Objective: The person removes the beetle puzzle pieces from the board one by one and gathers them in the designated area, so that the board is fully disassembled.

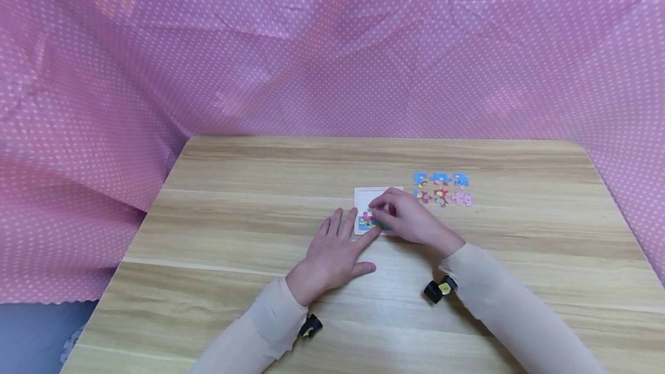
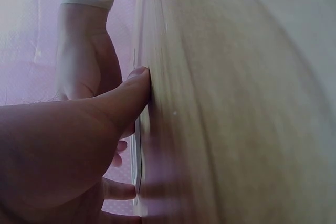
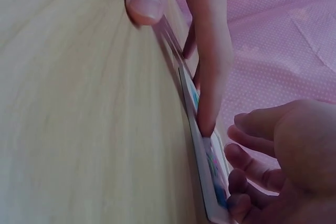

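Observation:
A small white-framed puzzle tray (image 1: 378, 189) lies on the table, with colourful jigsaw pieces (image 1: 366, 221) along its near edge. My left hand (image 1: 335, 255) is spread flat at the tray's near left corner. Its index finger (image 3: 210, 98) presses on the near rim, and its thumb lies apart on the tabletop. Over the tray's right part, my right hand (image 1: 407, 216) has its fingers loosely bent, their tips close to the pieces. No piece shows between those fingers in the right wrist view, and the hand hides part of the tray.
Several loose jigsaw pieces (image 1: 441, 197) lie in two rows right of the tray, just beyond the right hand. The wooden table (image 1: 249, 218) ends at a pink dotted cloth (image 1: 332, 74) behind and at the sides. Black devices (image 1: 440, 288) hang at both wrists.

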### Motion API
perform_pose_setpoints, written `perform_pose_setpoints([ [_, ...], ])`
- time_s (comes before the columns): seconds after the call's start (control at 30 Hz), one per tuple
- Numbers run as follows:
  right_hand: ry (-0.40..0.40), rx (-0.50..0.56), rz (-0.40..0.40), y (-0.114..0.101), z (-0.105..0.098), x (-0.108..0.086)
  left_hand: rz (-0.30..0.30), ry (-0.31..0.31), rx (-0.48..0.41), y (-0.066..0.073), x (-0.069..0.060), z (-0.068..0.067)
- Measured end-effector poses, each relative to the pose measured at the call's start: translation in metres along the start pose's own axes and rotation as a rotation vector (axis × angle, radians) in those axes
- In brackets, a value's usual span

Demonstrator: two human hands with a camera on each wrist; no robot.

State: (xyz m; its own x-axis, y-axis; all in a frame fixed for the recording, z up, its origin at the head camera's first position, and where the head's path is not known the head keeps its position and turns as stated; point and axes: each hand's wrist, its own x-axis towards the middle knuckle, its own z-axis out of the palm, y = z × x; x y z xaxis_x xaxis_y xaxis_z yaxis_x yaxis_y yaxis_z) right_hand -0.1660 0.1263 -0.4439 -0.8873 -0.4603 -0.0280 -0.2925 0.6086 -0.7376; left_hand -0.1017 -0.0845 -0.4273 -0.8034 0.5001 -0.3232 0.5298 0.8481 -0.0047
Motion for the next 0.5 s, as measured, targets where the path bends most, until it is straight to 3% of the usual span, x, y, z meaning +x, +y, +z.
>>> perform_pose_setpoints([
  [0.5,-0.019,-0.044,-0.014,0.001,0.012,0.005,-0.008,0.006,-0.009,0.0,0.0,0.002],
])
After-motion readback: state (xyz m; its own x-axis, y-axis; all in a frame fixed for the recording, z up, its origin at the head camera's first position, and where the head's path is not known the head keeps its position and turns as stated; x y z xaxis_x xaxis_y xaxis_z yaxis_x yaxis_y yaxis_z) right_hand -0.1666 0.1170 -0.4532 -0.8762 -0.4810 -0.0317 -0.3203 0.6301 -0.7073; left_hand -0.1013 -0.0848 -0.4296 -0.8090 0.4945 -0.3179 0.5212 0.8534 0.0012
